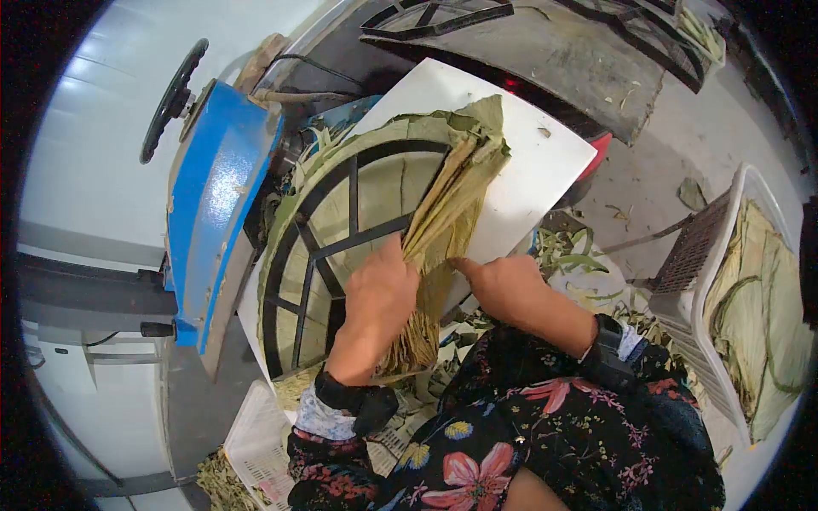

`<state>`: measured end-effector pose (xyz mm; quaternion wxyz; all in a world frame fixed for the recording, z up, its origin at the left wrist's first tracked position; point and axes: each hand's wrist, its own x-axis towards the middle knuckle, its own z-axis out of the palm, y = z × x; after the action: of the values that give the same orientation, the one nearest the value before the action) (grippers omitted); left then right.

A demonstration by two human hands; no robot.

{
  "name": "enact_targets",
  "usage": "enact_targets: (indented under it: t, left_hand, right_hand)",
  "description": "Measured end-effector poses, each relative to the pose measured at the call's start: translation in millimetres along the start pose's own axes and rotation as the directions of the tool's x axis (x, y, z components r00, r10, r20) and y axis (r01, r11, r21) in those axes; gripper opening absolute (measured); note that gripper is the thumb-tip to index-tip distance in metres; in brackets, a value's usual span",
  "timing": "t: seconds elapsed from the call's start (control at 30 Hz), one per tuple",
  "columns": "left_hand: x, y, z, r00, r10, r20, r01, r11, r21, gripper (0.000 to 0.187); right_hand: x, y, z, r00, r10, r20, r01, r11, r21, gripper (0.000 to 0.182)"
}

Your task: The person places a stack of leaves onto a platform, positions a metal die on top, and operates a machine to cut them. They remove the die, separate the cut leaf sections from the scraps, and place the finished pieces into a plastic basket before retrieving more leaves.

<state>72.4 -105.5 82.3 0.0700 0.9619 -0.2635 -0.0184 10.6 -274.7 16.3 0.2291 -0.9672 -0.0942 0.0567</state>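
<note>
Between the fingers of both hands lies a thick bundle of long, folded leaves [460, 192], dry and yellow-green, running from beyond the fingertips back toward the lap. The left hand [382, 285] has its fingers closed on the bundle's left edge, their tips hidden in the folds. The right hand [507, 289] keeps its fingers curled, with one digit reaching the opposite edge; whether it pinches the leaves or only presses them, I cannot tell. Left of the left fingers, a black frame [354, 196], curved outside and crossed by straight bars, sits over broad flat leaves [409, 183], which stick out past its rounded rim. The bundle lies along the frame's right side. Under all of this, and showing beyond and to the right of the fingers, is a white board [532, 170]. Farther left of the fingers stands a blue machine part [221, 187], a black handwheel [170, 94] beyond it. Well ahead of the fingertips, another black frame [460, 23] rests at a grey surface [596, 94]. Well to the right of the right fingers, a plastic basket [694, 247] holds more long leaves [758, 315]; between it and those fingers, leaf scraps [579, 260] are scattered. Each wrist wears a black band.
</note>
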Motion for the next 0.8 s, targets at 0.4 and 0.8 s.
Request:
enact_targets:
  t: [0.4,0.8]
  left_hand:
    - [6.2,13.5,33.2,0.995,0.050,-0.089,-0.031,0.979,0.202,0.049]
    - [7.6,8.9,35.3,0.998,0.006,-0.055,0.004,0.984,0.176,0.049]
  right_hand:
    - [4.2,10.9,-0.6,0.968,0.237,0.077,-0.183,0.469,0.864,0.040]
    - [-0.8,15.1,3.2,0.983,-0.062,0.173,-0.172,0.016,0.985,0.034]
